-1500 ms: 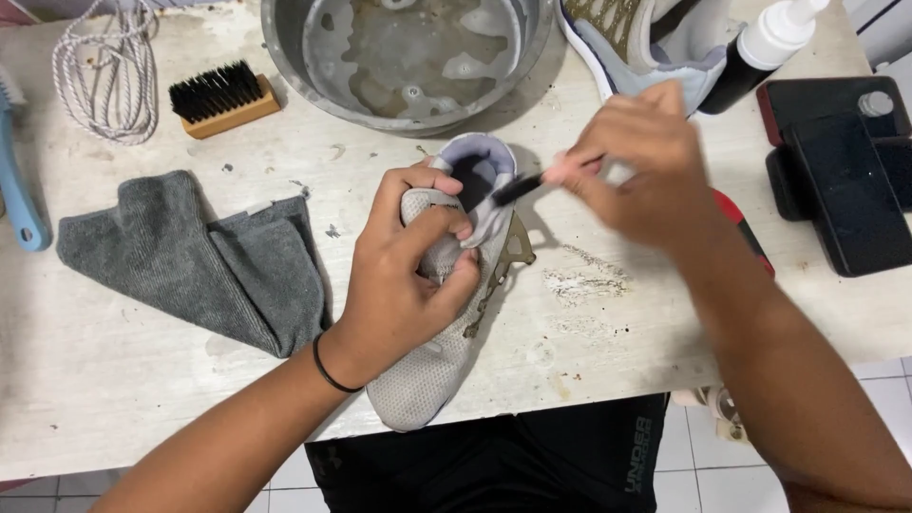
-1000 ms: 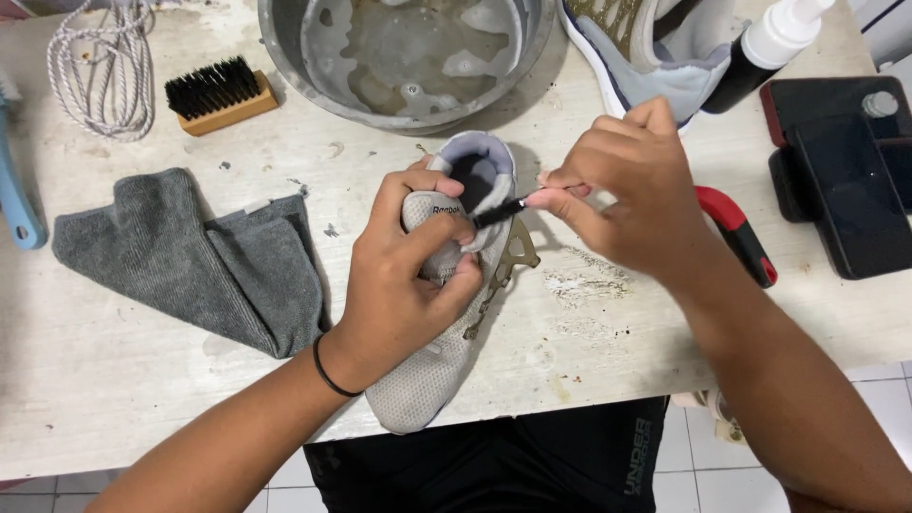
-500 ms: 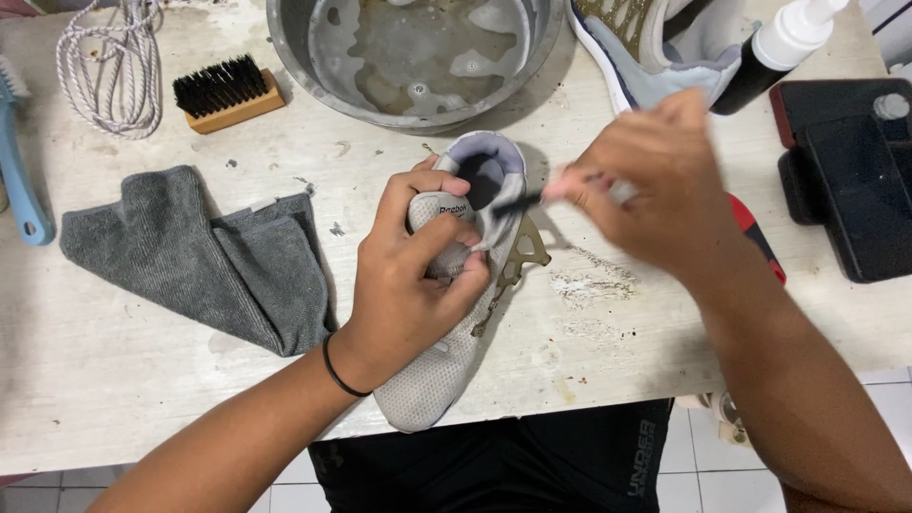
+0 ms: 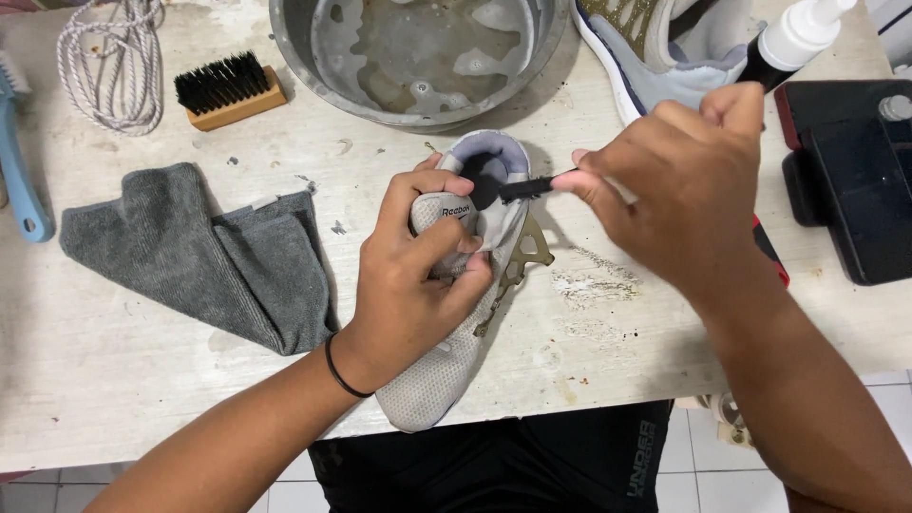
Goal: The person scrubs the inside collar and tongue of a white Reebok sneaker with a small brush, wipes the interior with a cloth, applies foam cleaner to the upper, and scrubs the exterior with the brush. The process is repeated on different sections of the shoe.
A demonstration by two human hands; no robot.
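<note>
A grey mesh sneaker (image 4: 432, 375) lies on the white worktable (image 4: 123, 380), toe toward me and over the table edge. My left hand (image 4: 413, 275) grips it across the tongue and upper, a black band on the wrist. My right hand (image 4: 679, 190) pinches a small black brush (image 4: 522, 188) whose bristle end rests on the rim of the shoe's opening at the heel collar. A tan plastic lace cage sticks out on the shoe's right side.
A metal basin (image 4: 418, 52) of cloudy water stands behind the shoe. The second sneaker (image 4: 655, 47) and a spray bottle (image 4: 788, 38) sit at the back right, black cases (image 4: 850, 185) at the right. A grey cloth (image 4: 209, 252), wooden brush (image 4: 223, 90), coiled laces (image 4: 104, 66) and blue brush (image 4: 19, 161) lie left.
My right hand has kept stroking the small brush back and forth along the shoe's collar, ending slightly higher. The left hand's hold on the shoe is unchanged.
</note>
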